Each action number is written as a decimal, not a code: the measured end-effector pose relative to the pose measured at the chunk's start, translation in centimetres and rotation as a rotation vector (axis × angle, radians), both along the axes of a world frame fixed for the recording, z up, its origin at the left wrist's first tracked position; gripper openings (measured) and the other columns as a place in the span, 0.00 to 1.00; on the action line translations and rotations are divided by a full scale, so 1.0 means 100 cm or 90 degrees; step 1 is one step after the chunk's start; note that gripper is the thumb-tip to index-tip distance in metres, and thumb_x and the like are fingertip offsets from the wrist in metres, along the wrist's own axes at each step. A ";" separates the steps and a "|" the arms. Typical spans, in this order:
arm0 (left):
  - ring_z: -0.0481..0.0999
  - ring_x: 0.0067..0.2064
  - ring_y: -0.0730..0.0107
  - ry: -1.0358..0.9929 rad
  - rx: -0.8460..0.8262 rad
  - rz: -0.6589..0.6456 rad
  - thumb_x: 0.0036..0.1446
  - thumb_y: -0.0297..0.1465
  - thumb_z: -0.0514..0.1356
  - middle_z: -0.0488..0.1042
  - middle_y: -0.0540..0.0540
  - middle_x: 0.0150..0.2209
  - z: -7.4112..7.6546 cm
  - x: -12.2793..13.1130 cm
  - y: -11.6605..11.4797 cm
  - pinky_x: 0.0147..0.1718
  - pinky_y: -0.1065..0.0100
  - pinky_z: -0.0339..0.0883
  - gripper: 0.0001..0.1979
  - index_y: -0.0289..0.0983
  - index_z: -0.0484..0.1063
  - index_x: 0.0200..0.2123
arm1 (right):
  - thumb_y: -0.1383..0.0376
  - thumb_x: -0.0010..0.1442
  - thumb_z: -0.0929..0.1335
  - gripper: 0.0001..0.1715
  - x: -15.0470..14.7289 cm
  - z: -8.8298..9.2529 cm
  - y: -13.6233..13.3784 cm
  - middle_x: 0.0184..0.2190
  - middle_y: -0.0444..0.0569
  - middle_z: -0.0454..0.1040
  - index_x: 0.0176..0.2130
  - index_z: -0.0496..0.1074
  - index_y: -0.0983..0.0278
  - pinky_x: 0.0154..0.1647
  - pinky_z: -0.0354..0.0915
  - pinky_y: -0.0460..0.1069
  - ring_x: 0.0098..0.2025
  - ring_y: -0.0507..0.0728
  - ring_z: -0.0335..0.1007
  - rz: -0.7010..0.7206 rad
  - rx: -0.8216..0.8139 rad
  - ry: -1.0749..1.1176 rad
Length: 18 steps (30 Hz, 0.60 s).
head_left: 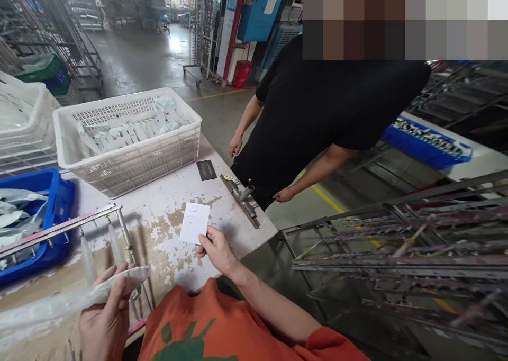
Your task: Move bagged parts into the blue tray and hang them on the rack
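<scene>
Left hand low at frame bottom, grip closed around a long clear plastic sleeve with a pale flat part inside, thumb on top, fingers under; sleeve trailing left across the near edge of the worn white-painted bench
Right hand at the bench's near right edge, grip pinching the lower corner of a small white paper slip with handwriting; slip lying flat on the bench, writing too small to read
Just ahead of the left hand: thin metal rack bar with hanging pegs, angled across the bench, a couple of translucent pieces dangling under it
Further back: white slotted plastic crate holding more bagged pale parts; blue plastic bin with similar bagged parts at far left, partly under the rack bar
Right of the slip: grey metal clamp strip and a small dark card, both flat on the bench, apart from the slip
Co-worker in black shirt standing past the bench's far corner, hands down, touching nothing on the bench

Judged good handling: keep the slip pinned flat with light fingertip pressure, no crumpling; keep the sleeve level and clear of the rack pegs to avoid snagging the thin plastic; support the sleeve nearer its middle, since the long free tail looks likely to sag or drag
</scene>
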<state>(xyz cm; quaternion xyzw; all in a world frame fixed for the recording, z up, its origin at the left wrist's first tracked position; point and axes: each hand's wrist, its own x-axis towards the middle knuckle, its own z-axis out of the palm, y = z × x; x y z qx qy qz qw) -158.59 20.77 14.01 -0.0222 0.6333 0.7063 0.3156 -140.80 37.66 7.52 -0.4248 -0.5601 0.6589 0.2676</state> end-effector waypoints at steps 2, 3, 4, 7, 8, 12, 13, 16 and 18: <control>0.83 0.47 0.67 -0.009 0.005 -0.008 0.38 0.41 0.82 0.84 0.45 0.48 -0.001 0.002 -0.002 0.44 0.82 0.77 0.35 0.41 0.80 0.50 | 0.48 0.61 0.67 0.22 0.003 -0.002 0.003 0.23 0.43 0.74 0.38 0.69 0.65 0.28 0.71 0.47 0.25 0.52 0.73 0.004 -0.002 0.002; 0.83 0.48 0.66 -0.018 0.007 -0.012 0.37 0.41 0.82 0.84 0.45 0.47 -0.002 0.003 -0.003 0.46 0.80 0.77 0.36 0.41 0.79 0.51 | 0.48 0.61 0.67 0.22 0.004 -0.001 0.005 0.23 0.43 0.74 0.38 0.69 0.64 0.28 0.71 0.47 0.25 0.52 0.73 0.006 -0.003 0.002; 0.83 0.48 0.66 -0.026 0.005 -0.014 0.35 0.41 0.82 0.84 0.45 0.47 -0.003 0.004 -0.004 0.47 0.79 0.77 0.37 0.40 0.79 0.51 | 0.48 0.61 0.67 0.21 0.005 -0.001 0.007 0.23 0.42 0.74 0.38 0.70 0.64 0.28 0.70 0.47 0.25 0.52 0.73 0.008 -0.004 0.002; 0.83 0.48 0.65 -0.050 -0.010 -0.018 0.29 0.40 0.84 0.84 0.46 0.45 -0.003 0.007 -0.005 0.48 0.80 0.77 0.39 0.39 0.80 0.49 | 0.49 0.62 0.68 0.20 0.008 0.002 0.012 0.23 0.43 0.74 0.38 0.70 0.64 0.28 0.70 0.46 0.25 0.52 0.73 0.017 -0.001 0.007; 0.83 0.48 0.65 -0.055 -0.012 -0.017 0.27 0.40 0.84 0.84 0.46 0.45 -0.003 0.009 -0.004 0.49 0.80 0.76 0.39 0.39 0.81 0.48 | 0.49 0.62 0.68 0.20 0.009 0.003 0.013 0.23 0.43 0.75 0.38 0.71 0.64 0.28 0.70 0.46 0.25 0.52 0.73 0.020 0.001 0.007; 0.83 0.46 0.65 -0.067 -0.009 0.006 0.26 0.39 0.84 0.84 0.46 0.42 -0.001 0.015 0.002 0.50 0.77 0.77 0.34 0.38 0.82 0.41 | 0.49 0.62 0.68 0.20 0.012 0.003 0.019 0.23 0.43 0.75 0.37 0.70 0.64 0.28 0.70 0.46 0.25 0.52 0.73 0.026 0.003 0.002; 0.83 0.44 0.66 -0.065 -0.018 0.009 0.26 0.38 0.84 0.84 0.46 0.41 -0.002 0.016 0.003 0.48 0.78 0.77 0.32 0.37 0.82 0.38 | 0.49 0.62 0.68 0.20 0.012 0.002 0.020 0.23 0.44 0.75 0.37 0.70 0.64 0.28 0.70 0.46 0.25 0.52 0.73 0.027 0.002 0.002; 0.81 0.38 0.70 -0.049 -0.037 0.028 0.24 0.33 0.83 0.84 0.46 0.38 -0.008 0.016 0.006 0.43 0.79 0.78 0.26 0.35 0.82 0.32 | 0.49 0.62 0.67 0.21 0.013 0.000 0.023 0.22 0.44 0.74 0.37 0.69 0.64 0.28 0.69 0.46 0.24 0.52 0.72 0.030 0.005 -0.005; 0.80 0.36 0.70 -0.044 -0.045 0.046 0.23 0.32 0.82 0.83 0.46 0.35 -0.013 0.015 0.006 0.42 0.77 0.78 0.25 0.34 0.82 0.30 | 0.49 0.62 0.67 0.20 0.014 0.000 0.025 0.22 0.43 0.74 0.36 0.69 0.64 0.27 0.69 0.46 0.24 0.52 0.72 0.030 0.007 -0.016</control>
